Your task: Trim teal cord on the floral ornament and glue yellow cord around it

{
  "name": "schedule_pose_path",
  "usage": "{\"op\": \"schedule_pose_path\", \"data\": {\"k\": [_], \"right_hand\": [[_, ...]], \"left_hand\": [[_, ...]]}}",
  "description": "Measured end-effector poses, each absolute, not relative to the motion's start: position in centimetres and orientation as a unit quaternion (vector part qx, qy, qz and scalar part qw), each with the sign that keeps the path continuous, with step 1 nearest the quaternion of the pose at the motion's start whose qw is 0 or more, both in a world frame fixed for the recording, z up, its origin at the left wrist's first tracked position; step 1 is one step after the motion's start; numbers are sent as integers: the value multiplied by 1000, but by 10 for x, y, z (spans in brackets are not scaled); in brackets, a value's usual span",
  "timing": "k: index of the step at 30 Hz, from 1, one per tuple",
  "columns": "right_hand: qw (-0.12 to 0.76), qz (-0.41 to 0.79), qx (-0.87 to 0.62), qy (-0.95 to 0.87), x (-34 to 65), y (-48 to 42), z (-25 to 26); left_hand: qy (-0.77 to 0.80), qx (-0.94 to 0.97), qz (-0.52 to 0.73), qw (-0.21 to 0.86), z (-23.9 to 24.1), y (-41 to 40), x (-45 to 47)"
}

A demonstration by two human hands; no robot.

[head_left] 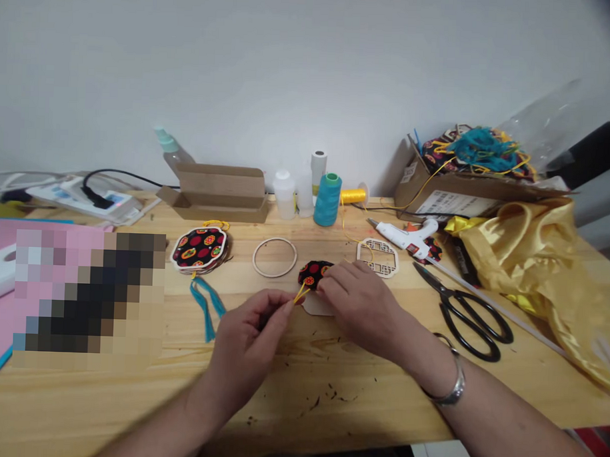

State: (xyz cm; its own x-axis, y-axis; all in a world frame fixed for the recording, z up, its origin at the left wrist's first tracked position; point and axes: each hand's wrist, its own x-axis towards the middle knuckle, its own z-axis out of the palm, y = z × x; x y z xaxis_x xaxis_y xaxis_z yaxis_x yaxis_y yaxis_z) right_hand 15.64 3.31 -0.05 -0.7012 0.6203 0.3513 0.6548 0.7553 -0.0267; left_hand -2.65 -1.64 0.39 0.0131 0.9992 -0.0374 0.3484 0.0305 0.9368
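Between the fingertips of my left hand (255, 333) a yellow cord (299, 293) is pinched. It runs up to a black fabric piece with red and orange patterns (311, 275), whose right side is gripped by my right hand (355, 300). That hand hides part of the fabric. A pale flat plate (316, 307) lies under it, its lower edge showing. Just behind, a thin wooden ring (274, 257) and a wooden lattice frame (379, 258) rest on the table. To the left is a stack of patterned fabric pieces with pale frames (200, 250), a teal tassel (206, 308) hanging from it.
Black-handled scissors (465, 314) and a white glue gun (409, 239) lie right, near gold cloth (539, 257). Along the wall stand an open cardboard box (221, 192), a teal thread cone (328, 201), a yellow cord spool (355, 195) and a carton of decorations (446, 193).
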Motion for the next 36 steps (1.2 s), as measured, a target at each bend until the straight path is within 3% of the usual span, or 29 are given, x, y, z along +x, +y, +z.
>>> {"op": "schedule_pose_path", "data": {"k": [3,7,10,15,21,36], "right_hand": [[178,23,-341,-923,154,29,3],[265,139,-390,-871,160,35,9],[297,155,-474,-815,168,43,12],[217,156,-564,-782,176,51,14],[146,173,-581,-782,175,52,11],[145,187,-638,-733,165,52,1]], "left_hand": [[598,535,387,454,2,-12,-26],[612,477,401,488,5,-7,-28],[605,416,395,552,17,-2,-30],[600,383,410,571,35,9,-27],[618,389,419,540,18,17,-23],[606,399,385,570,6,17,-30]]}}
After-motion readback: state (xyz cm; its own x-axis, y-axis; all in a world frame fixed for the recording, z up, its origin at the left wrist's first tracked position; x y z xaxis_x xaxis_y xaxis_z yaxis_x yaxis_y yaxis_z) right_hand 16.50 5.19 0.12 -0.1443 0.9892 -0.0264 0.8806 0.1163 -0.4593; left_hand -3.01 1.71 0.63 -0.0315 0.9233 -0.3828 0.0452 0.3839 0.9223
